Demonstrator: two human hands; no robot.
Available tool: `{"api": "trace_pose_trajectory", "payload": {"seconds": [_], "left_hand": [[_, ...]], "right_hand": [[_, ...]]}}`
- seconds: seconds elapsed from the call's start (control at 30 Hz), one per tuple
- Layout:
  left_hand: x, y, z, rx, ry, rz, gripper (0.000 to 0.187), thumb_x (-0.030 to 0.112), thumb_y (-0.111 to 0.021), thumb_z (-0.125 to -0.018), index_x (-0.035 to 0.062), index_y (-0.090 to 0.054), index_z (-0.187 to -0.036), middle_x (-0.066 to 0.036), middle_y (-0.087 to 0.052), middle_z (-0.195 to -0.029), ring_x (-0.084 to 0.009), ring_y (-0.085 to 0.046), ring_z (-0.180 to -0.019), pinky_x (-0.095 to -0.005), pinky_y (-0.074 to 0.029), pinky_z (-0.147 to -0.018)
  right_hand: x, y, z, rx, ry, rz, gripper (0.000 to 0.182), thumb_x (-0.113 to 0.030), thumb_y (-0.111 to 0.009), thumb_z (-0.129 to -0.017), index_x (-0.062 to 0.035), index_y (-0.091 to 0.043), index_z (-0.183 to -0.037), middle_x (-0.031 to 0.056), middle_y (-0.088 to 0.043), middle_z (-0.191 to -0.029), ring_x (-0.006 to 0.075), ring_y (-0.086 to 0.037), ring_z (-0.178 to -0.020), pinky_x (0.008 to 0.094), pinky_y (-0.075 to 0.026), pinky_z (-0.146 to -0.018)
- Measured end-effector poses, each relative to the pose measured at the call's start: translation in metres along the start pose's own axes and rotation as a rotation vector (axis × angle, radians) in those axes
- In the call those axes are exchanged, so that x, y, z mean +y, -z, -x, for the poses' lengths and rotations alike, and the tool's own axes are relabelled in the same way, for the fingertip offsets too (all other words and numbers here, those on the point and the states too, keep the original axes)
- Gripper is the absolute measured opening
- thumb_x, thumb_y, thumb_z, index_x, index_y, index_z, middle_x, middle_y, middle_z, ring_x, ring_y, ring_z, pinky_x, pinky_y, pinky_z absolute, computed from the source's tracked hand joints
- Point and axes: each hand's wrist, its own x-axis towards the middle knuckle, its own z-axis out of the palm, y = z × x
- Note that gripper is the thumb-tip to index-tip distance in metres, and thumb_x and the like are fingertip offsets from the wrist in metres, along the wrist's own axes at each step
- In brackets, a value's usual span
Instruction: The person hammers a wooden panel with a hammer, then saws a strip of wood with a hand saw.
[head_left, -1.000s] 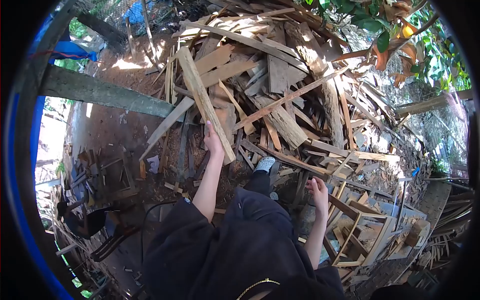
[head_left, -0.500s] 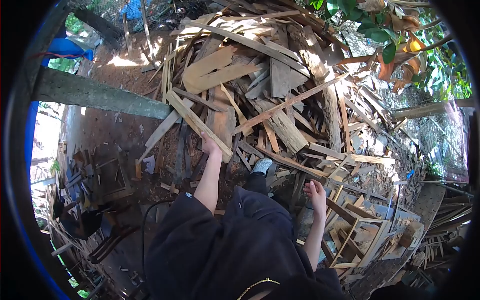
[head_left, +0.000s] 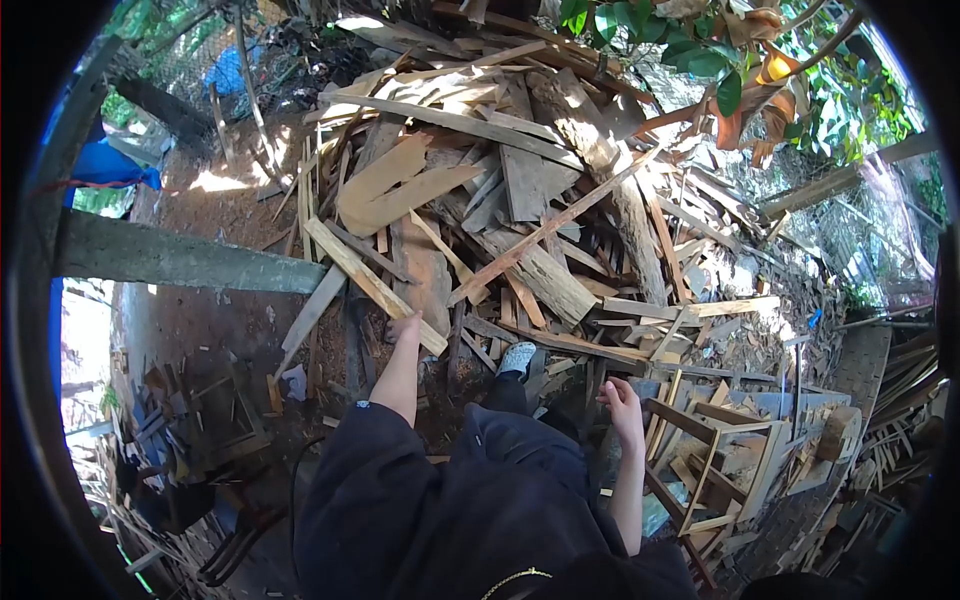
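- Head view, left of centre: the long, pale-yellow, squared wooden plank (head_left: 372, 281) slants across the lower left of the brown and grey scrap-wood pile (head_left: 528, 185).
- The left hand (head_left: 404, 328) grips it near its lower-right end, fingertips hidden.
- The right hand (head_left: 622, 405), right of centre, is empty, fingers loosely curled.
- The plank looks stiff, moderately heavy, rough rather than slippery, perhaps splintery; a mid-length hold should balance better.

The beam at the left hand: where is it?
The beam is left of centre in the head view, at the edge of the woodpile, its near end by the left hand.
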Motion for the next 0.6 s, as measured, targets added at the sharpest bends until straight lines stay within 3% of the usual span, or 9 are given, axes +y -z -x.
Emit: {"api": "trace_pose_trajectory", "payload": {"seconds": [0.03,0.07,0.1,0.17,0.23,0.3,0.37,0.5,0.6], "left_hand": [[-0.001,0.012,0.019,0.065,-0.102,-0.075,0.099,0.058,-0.085,-0.08,-0.0017,-0.042,-0.147,-0.025,-0.045,-0.151,-0.0436,-0.044,-0.143,-0.0578,-0.044,-0.114],[0.004,0.009,0.024,0.067,-0.104,-0.077,0.099,0.058,-0.085,-0.08,-0.0017,-0.042,-0.147,-0.025,-0.045,-0.151,-0.0436,-0.044,-0.143,-0.0578,-0.044,-0.114],[0.012,0.007,0.025,0.192,-0.154,-0.094,0.091,0.054,-0.084,-0.082,0.0002,-0.045,-0.145,-0.023,-0.047,-0.145,-0.0419,-0.048,-0.138,-0.056,-0.045,-0.111],[0.036,0.014,0.036,0.359,-0.228,-0.048,0.069,0.042,-0.076,-0.089,0.0057,-0.053,-0.143,-0.02,-0.052,-0.133,-0.0391,-0.053,-0.128,-0.054,-0.045,-0.107],[0.069,0.023,0.051,0.517,-0.411,0.161,0.068,0.043,-0.071,-0.097,0.0017,-0.049,-0.146,-0.023,-0.053,-0.142,-0.0415,-0.051,-0.135,-0.0572,-0.041,-0.11],[0.117,0.034,0.07,0.78,-0.685,0.339,0.057,0.038,-0.066,-0.101,0.0052,-0.052,-0.145,-0.022,-0.055,-0.134,-0.0394,-0.052,-0.129,-0.0551,-0.04,-0.106],[0.176,0.055,0.099,0.918,-0.885,0.461,0.055,0.036,-0.067,-0.102,0.0047,-0.052,-0.144,-0.021,-0.057,-0.137,-0.0411,-0.052,-0.129,-0.0564,-0.038,-0.108],[0.282,0.088,0.156,0.796,-1.286,0.623,0.047,0.036,-0.068,-0.102,0.0069,-0.057,-0.137,-0.02,-0.059,-0.127,-0.0409,-0.053,-0.124,-0.0551,-0.038,-0.106],[0.349,0.091,0.179,0.662,-1.403,0.54,0.04,0.029,-0.071,-0.098,0.0086,-0.062,-0.131,-0.014,-0.061,-0.126,-0.0352,-0.056,-0.124,-0.0551,-0.038,-0.106]], "right_hand": [[0.0,0.0,0.004,0.014,-0.013,-0.015,0.045,-0.028,-0.065,-0.109,0.0065,-0.062,-0.137,0.0149,-0.076,-0.114,0.017,-0.072,-0.094,0.032,-0.056,-0.09],[-0.001,0.0,0.004,0.023,-0.023,-0.027,0.045,-0.028,-0.065,-0.109,0.0065,-0.062,-0.137,0.015,-0.076,-0.114,0.0171,-0.073,-0.094,0.032,-0.056,-0.09],[0.0,0.0,0.005,0.016,-0.02,-0.025,0.045,-0.028,-0.065,-0.109,0.0065,-0.062,-0.137,0.015,-0.076,-0.114,0.0171,-0.073,-0.094,0.032,-0.056,-0.09],[0.013,0.001,0.008,0.021,-0.047,-0.003,0.048,-0.036,-0.061,-0.111,0.0003,-0.061,-0.142,0.0118,-0.076,-0.119,0.0149,-0.073,-0.098,0.0278,-0.051,-0.084],[0.02,0.001,0.015,0.009,-0.074,0.004,0.049,-0.037,-0.061,-0.111,0.0002,-0.061,-0.142,0.012,-0.077,-0.119,0.0154,-0.073,-0.098,0.0277,-0.051,-0.084],[0.024,0.001,0.013,0.012,-0.11,0.002,0.05,-0.039,-0.061,-0.11,0.0002,-0.06,-0.143,0.0125,-0.076,-0.119,0.0161,-0.074,-0.098,0.028,-0.052,-0.083],[0.036,0.003,0.013,0.009,-0.133,-0.01,0.051,-0.04,-0.062,-0.11,-0.0001,-0.06,-0.142,0.0133,-0.076,-0.12,0.017,-0.075,-0.097,0.0288,-0.053,-0.081],[0.046,0.008,0.015,0.033,-0.189,-0.015,0.05,-0.038,-0.062,-0.11,-0.0003,-0.06,-0.142,0.0139,-0.076,-0.12,0.0171,-0.076,-0.095,0.029,-0.053,-0.08],[0.052,0.015,0.016,0.057,-0.207,-0.044,0.048,-0.037,-0.062,-0.11,-0.0002,-0.061,-0.141,0.0138,-0.076,-0.12,0.0171,-0.076,-0.094,0.0286,-0.053,-0.079]]}}
